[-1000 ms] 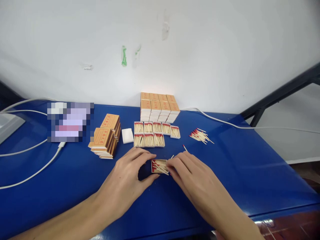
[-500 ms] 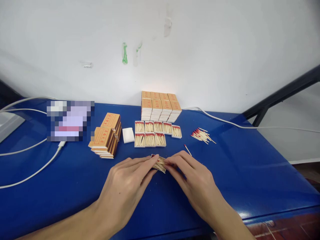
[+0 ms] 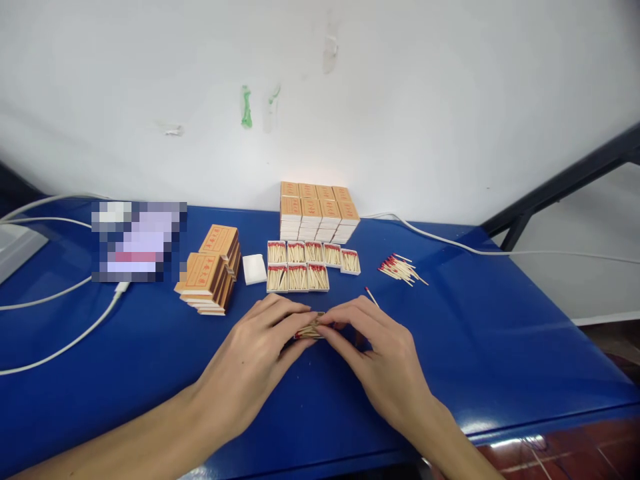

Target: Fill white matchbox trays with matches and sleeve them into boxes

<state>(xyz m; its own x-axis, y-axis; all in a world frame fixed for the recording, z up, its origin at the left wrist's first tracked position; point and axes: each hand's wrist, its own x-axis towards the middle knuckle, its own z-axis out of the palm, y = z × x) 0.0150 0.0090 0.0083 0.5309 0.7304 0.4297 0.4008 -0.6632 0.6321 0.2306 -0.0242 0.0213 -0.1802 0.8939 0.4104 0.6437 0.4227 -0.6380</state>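
Observation:
Between my two hands, just above the blue table, is a small matchbox tray full of red-tipped matches. My left hand grips the tray's left end, with the thumb on the near side and the fingers along the far side. The fingertips of my right hand are pinched at the right end, over the matches; they cover that part of the tray. Beyond my hands, two rows of filled matchbox trays lie open. A single match rests by my right fingers.
A block of closed matchboxes stands against the wall. Brown matchbox sleeves or boxes are stacked at left, near a white tray-like piece. Loose matches lie at right. White cables and a blurred device occupy the left.
The tray in my hands has turned and shifted slightly left. My right hand has moved left, its fingertips further over the matches. The other boxes and loose matches stay in place.

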